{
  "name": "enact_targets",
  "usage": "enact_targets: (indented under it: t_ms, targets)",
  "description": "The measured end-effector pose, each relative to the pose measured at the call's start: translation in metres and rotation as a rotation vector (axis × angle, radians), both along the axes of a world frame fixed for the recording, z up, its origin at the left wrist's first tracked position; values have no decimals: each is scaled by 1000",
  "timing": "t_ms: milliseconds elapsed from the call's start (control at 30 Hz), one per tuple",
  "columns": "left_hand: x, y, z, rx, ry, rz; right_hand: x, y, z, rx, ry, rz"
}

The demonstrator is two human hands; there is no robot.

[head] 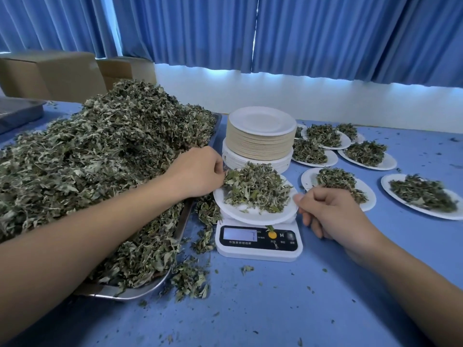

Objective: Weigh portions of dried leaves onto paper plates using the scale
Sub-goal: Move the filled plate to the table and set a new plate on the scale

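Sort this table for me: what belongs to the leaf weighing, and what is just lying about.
In the job: scale, weighing plate, portion, leaf heap, metal tray, empty plate stack, filled plates, left hand at the portion, right hand pinching the plate's rim.
Lying about: cardboard boxes, spilled leaf scraps, curtains.

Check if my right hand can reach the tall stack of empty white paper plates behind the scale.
Probably yes: the right hand sits beside the white scale, the stack just behind it, and nothing tall stands between.
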State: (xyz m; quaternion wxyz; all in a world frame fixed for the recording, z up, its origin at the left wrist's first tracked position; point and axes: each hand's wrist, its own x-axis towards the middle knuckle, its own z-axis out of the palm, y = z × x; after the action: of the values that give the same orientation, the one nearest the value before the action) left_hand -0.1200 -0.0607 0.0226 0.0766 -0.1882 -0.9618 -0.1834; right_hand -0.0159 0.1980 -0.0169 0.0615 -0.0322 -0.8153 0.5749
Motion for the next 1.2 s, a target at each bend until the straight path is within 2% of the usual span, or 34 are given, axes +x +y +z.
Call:
enact_targets:
  t_ms: [167,267,467,567,700,833,967,1200]
  targets:
    - [0,7,2,120,-28,4,3,0,8,-177,-146,-47]
    - [3,21,12,207,-52,4,4,10,22,-284,-164,-88]
    - [8,83,32,587,-255,7,3,76,50,-209,-149,-217]
    - [-2,134,27,673,-386,33,-7,122,59,-89,-189,-294]
    - [-36,200,24,643,-483,103,-40,175,67,168,-225,-420]
    - [-70,247,22,507,-464,127,-85,206,72,395,-284,-482]
    - [-96,270,12,436,-446,133,-117,232,79,514,-385,-454]
    - [-115,291,-3,352,-382,91,-146,249,64,639,-411,-466]
